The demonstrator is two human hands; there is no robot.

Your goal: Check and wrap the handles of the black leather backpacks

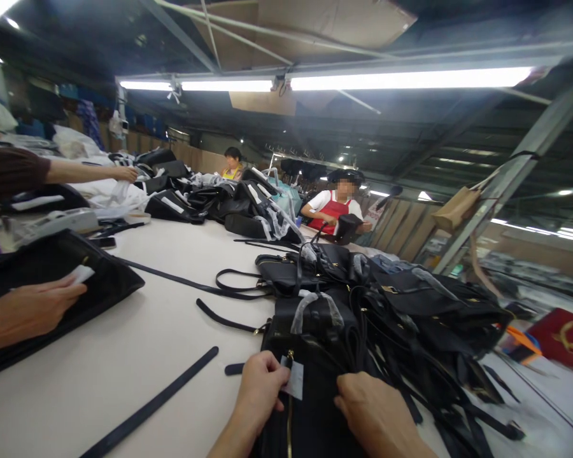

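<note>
In front of me lies a black handbag (315, 359) with a gold zipper running lengthwise and wrapped handles (298, 315). My left hand (262, 388) is closed in a pinch at the zipper pull, holding a small translucent white slip (293, 378) against it. My right hand (370, 407) rests at the bag's right side, its fingers curled in and closed on the black material; the fingertips are partly hidden. A black strap (157, 401) stretches over the white table (172, 337) to the left.
More black bags (410, 305) with loose straps are heaped on the right. At left, another person's hand (38, 308) holds a white slip over a black bag (105, 280). A bag pile (186, 197) stands behind. Across the table, a person in a red apron (337, 207) handles a black bag.
</note>
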